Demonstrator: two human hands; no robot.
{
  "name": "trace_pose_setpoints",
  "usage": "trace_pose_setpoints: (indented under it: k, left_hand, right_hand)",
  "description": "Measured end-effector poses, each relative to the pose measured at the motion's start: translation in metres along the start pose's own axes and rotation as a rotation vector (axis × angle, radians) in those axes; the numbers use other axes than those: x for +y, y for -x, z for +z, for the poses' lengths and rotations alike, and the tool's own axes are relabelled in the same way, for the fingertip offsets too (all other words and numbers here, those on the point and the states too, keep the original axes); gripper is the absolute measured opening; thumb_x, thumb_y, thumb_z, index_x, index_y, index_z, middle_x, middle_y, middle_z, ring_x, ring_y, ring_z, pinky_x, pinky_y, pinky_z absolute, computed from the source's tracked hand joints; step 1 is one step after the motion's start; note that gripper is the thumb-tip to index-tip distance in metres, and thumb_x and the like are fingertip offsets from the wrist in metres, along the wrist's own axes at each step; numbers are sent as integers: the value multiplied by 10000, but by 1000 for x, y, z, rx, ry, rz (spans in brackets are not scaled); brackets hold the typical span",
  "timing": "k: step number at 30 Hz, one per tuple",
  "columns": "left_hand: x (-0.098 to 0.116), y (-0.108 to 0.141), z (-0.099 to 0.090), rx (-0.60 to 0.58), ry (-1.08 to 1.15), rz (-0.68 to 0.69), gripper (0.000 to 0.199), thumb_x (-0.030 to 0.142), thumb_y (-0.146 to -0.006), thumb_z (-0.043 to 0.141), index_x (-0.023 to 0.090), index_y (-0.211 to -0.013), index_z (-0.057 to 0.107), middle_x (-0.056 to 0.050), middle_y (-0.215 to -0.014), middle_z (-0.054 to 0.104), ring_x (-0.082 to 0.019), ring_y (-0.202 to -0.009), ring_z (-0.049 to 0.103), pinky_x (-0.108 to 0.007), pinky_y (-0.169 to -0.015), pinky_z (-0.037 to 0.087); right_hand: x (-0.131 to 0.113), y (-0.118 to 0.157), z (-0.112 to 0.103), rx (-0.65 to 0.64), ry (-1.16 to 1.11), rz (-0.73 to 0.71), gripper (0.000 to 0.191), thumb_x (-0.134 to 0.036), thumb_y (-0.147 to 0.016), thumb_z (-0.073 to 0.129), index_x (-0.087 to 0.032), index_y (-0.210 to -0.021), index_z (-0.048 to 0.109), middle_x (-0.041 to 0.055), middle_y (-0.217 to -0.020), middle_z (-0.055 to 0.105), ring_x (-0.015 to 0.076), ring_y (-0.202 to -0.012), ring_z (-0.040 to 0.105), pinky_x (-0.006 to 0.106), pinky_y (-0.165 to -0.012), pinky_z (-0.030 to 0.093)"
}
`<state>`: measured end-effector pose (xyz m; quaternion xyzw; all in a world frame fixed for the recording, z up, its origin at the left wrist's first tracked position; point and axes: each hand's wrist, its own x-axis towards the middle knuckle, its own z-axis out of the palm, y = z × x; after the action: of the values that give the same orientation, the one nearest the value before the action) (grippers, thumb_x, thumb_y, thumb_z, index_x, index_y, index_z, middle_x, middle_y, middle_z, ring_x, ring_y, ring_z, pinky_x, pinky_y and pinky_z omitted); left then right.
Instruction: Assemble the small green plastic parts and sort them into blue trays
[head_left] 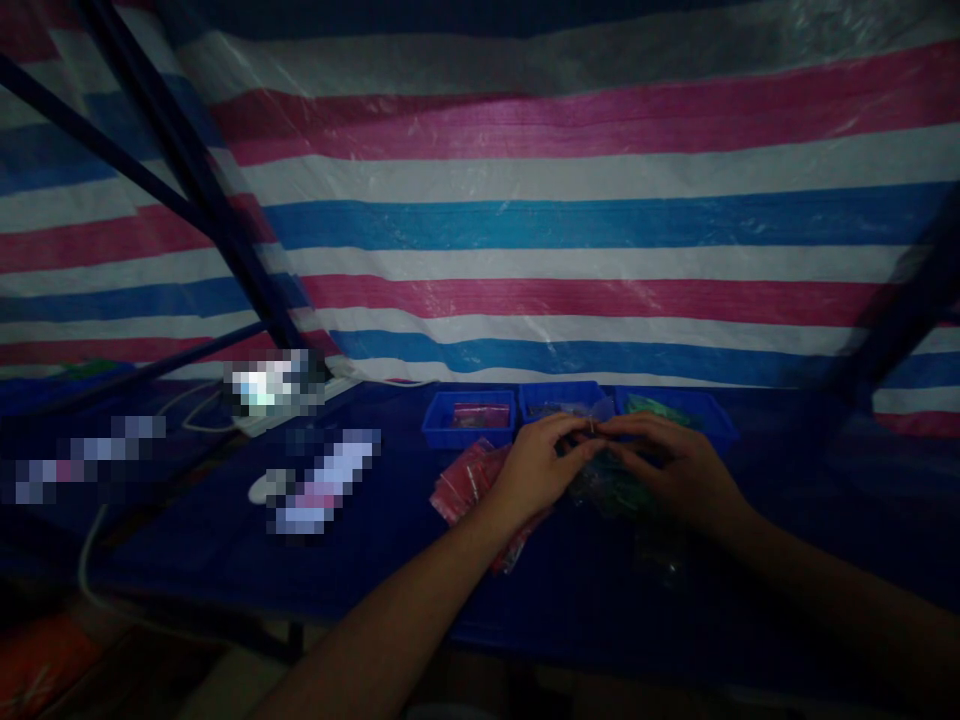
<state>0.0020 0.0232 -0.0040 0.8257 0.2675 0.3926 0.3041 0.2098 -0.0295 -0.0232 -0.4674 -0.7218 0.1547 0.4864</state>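
Note:
My left hand (541, 462) and my right hand (675, 465) meet in front of the blue trays, fingertips pinched together. Something small and pale shows between them, too small to name. Below and left of my left hand lies a pile of red plastic packets (469, 480). Under my right hand are clear and green packets (619, 490), partly hidden. Behind stand a left blue tray (439, 437) with a pink packet (481, 415), a middle blue tray (562, 392) with clear bags, and a right blue tray (716, 415) with green packets (660, 408).
On the dark blue table (375, 570), a white round object (268, 487) and a blurred-out item lie at left. Farther back is a white power strip (300, 408) with cables. Dark metal poles (225, 230) and a striped sheet (562, 220) rise behind the table.

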Motion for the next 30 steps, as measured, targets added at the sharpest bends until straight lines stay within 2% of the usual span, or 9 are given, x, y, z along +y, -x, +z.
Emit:
trace_pose_setpoints:
  k: [5, 8, 10, 13, 15, 17, 21, 25, 30]
  left_hand:
    - [0, 0, 1, 11, 27, -84, 208, 312, -982, 629, 174, -1065, 761, -57, -1017, 782, -205, -916, 716, -306, -824, 525]
    - [0, 0, 3, 9, 18, -89, 222, 318, -988, 613, 163, -1037, 764, -55, -969, 781, -203, -873, 713, -300, -790, 525]
    - [-2, 0, 3, 9, 14, -81, 221, 321, -987, 614, 164, -1027, 762, -51, -955, 777, -200, -859, 710, -299, -783, 527]
    - [-4, 0, 4, 23, 8, -73, 193, 307, -974, 634, 177, -1048, 756, -56, -1004, 778, -206, -908, 714, -327, -845, 545]
    - [-4, 0, 4, 85, 29, -77, 212, 302, -956, 667, 191, -1123, 737, -77, -1112, 767, -217, -975, 715, -353, -892, 556]
    - [-4, 0, 4, 194, 92, -96, 300, 330, -958, 676, 202, -1230, 688, -105, -1229, 733, -230, -1056, 706, -368, -923, 563]
    - [-5, 0, 3, 349, 212, -126, 364, 431, -1029, 565, 215, -1318, 612, -125, -1309, 686, -253, -1203, 655, -409, -1014, 539]
    - [-8, -1, 1, 393, 251, -147, 396, 476, -1052, 499, 240, -1360, 579, -119, -1354, 653, -269, -1270, 612, -439, -1070, 503]
    - [-8, -1, 1, 430, 255, -146, 402, 494, -1059, 475, 237, -1348, 584, -112, -1332, 655, -259, -1242, 614, -439, -1088, 478]
  right_hand:
    - [-7, -2, -5, 34, 68, -45, 187, -344, -953, 666, -314, -1107, 768, 71, -1130, 745, 287, -1072, 701, 480, -965, 565]
    - [-9, -4, -7, 90, 108, -83, 170, -350, -953, 668, -313, -1072, 783, 82, -1263, 701, 310, -1221, 638, 508, -1053, 506]
    - [-8, -5, -8, 62, 91, -93, 176, -354, -968, 653, -316, -1079, 784, 67, -1330, 689, 308, -1278, 616, 526, -1103, 473]
    - [-5, -5, -7, 8, 28, -102, 193, -351, -989, 636, -311, -1124, 768, 52, -1258, 743, 283, -1228, 663, 531, -1119, 475]
    - [-3, -5, -7, 14, 42, -126, 211, -340, -991, 635, -309, -1165, 752, 52, -1246, 750, 279, -1222, 668, 532, -1119, 481]
    - [-1, -6, -6, 36, 111, -164, 294, -320, -987, 637, -311, -1272, 706, 60, -1341, 708, 288, -1281, 633, 539, -1131, 470]
    - [5, -10, 1, -5, 270, -277, 512, -273, -954, 667, -267, -1458, 579, 90, -1542, 560, 322, -1485, 430, 599, -1215, 357]
    - [7, -11, 8, -119, 335, -337, 272, -224, -946, 658, -254, -1201, 750, 73, -1567, 534, 354, -1554, 296, 648, -1217, 325]
    - [-3, -5, 3, -203, 259, -350, 245, -211, -958, 650, -268, -1168, 762, 81, -1432, 648, 341, -1490, 412, 639, -1195, 365]
